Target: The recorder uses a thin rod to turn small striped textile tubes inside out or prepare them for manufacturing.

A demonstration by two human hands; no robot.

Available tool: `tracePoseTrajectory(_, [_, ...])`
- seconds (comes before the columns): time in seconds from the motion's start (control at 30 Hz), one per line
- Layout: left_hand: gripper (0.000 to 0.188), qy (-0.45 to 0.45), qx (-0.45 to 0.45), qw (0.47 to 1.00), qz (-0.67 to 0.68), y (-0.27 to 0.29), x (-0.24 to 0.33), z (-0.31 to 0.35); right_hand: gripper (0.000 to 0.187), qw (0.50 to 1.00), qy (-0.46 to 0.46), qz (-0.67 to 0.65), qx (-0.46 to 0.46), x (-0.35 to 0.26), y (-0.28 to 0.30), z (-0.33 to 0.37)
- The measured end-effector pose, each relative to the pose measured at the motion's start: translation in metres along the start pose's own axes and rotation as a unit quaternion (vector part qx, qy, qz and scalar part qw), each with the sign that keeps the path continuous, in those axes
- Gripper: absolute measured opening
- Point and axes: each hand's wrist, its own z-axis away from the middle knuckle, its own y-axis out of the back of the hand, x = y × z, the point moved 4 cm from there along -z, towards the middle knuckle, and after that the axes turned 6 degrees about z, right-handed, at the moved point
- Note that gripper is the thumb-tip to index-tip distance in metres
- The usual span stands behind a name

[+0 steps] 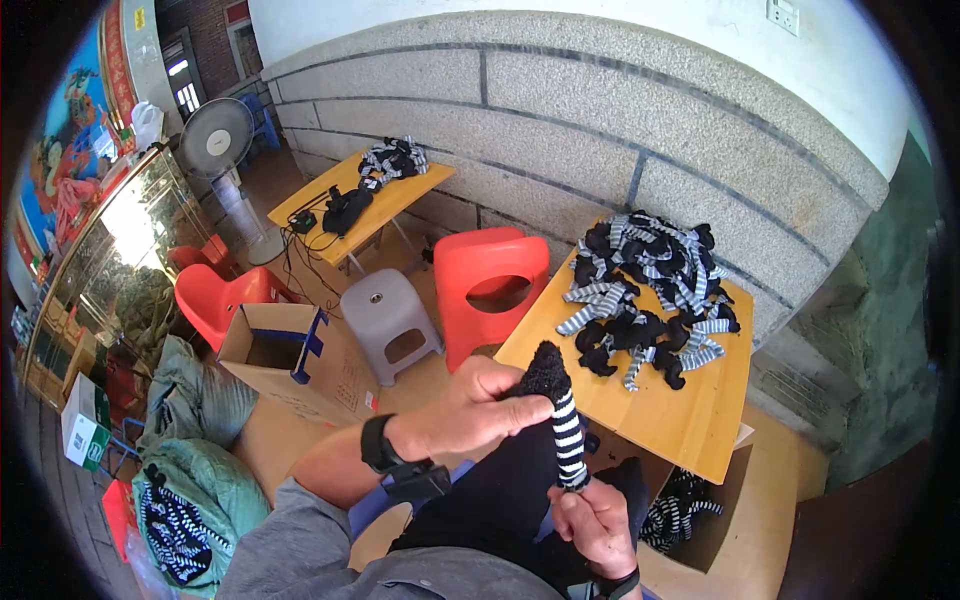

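Observation:
A knitted sock point(568, 435) with black and white stripes and a fuzzy black end is stretched between my hands above my lap. My left hand point(470, 412) grips the fuzzy black part, thumb on top. Lower down, my right hand point(600, 525) closes on the striped end, and its fingers partly hide that end. On the yellow table point(690, 430) ahead to the right lies a loose heap of grey-striped and black socks point(655, 275). An open cardboard box point(735, 510) below that table holds more black-and-white striped socks point(685, 510).
Left of me are an open cardboard box point(300, 385), a grey stool point(390, 320), red chairs point(490, 290) and a green sack point(215, 480) of striped pieces. Farther off, another yellow table point(425, 183) bears a small pile and cables, near a standing fan point(217, 140). A stone wall point(560, 100) runs behind.

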Motion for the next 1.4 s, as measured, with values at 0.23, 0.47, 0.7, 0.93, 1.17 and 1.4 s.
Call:
tracePoseTrajectory(0.23, [0.022, 0.002, 0.012, 1.0, -0.003, 0.018, 0.019, -0.007, 0.01, 0.986, 0.036, 0.156, 0.055, -0.005, 0.011, -0.012])
tracePoseTrajectory(0.47, [0.023, -0.019, 0.022, 0.999, -0.043, 0.027, 0.011, -0.007, 0.008, 0.945, 0.098, 0.303, 0.075, -0.02, 0.018, -0.018])
tracePoseTrajectory(0.7, [0.024, 0.001, -0.028, 1.0, -0.006, 0.027, 0.01, -0.004, 0.011, 0.88, 0.177, 0.44, 0.04, -0.075, 0.038, -0.026])
tracePoseTrajectory(0.93, [0.023, 0.086, -0.104, 0.99, 0.036, 0.021, 0.012, -0.006, 0.009, 0.863, 0.173, 0.474, 0.03, -0.061, 0.057, -0.021])
tracePoseTrajectory(1.17, [0.02, 0.02, 0.012, 0.997, 0.076, 0.013, 0.005, -0.016, 0.007, 0.905, 0.151, 0.375, 0.134, -0.055, 0.033, -0.029])
tracePoseTrajectory(1.4, [0.024, 0.019, 0.056, 0.996, 0.072, -0.001, -0.011, -0.009, 0.006, 0.935, 0.101, 0.295, 0.167, -0.032, 0.032, -0.021])
